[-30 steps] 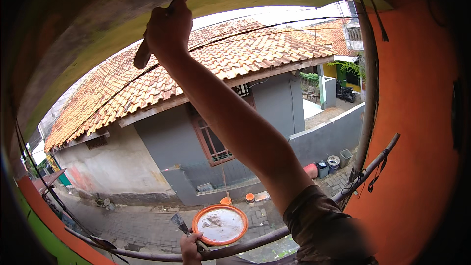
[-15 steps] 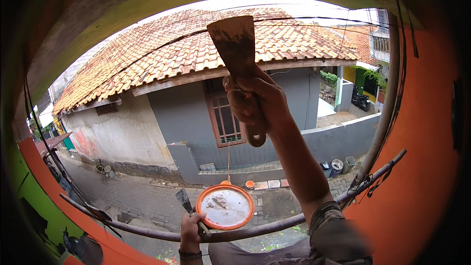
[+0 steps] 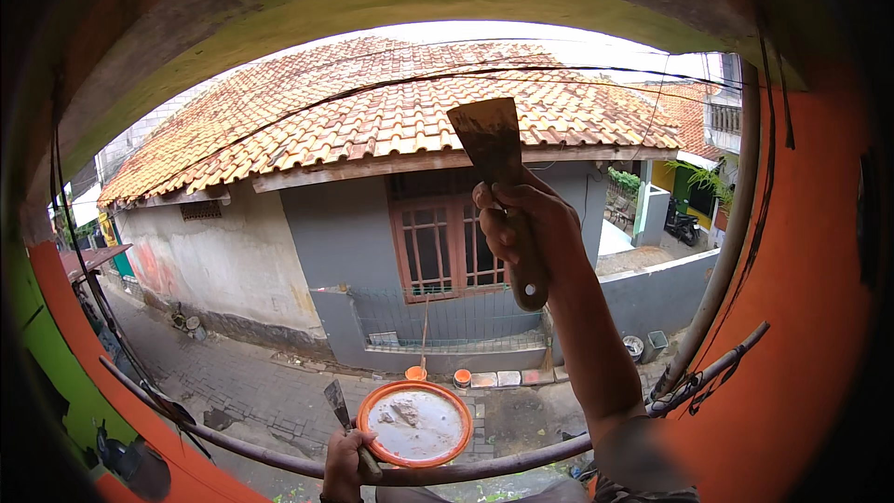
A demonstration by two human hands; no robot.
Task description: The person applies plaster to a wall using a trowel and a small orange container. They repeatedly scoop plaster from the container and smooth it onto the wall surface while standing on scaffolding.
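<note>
Closed in the right hand (image 3: 529,222), right of centre: broad-bladed putty knife (image 3: 489,133), blade uppermost, holed handle end pointing down. Wrapped in the left hand (image 3: 345,455), at the bottom left of centre: narrower putty knife (image 3: 336,401), blade tilted up and leftward. At the left thumb, lower centre: round orange-rimmed basin (image 3: 416,463) of lumpy white paste (image 3: 433,430); whether also gripped, impossible to tell. Across the lower frame: long pole (image 3: 251,452). Beyond, mid-frame: barred window (image 3: 449,247) beneath tiled roof (image 3: 363,126). Far right: orange wall (image 3: 801,261).
</note>
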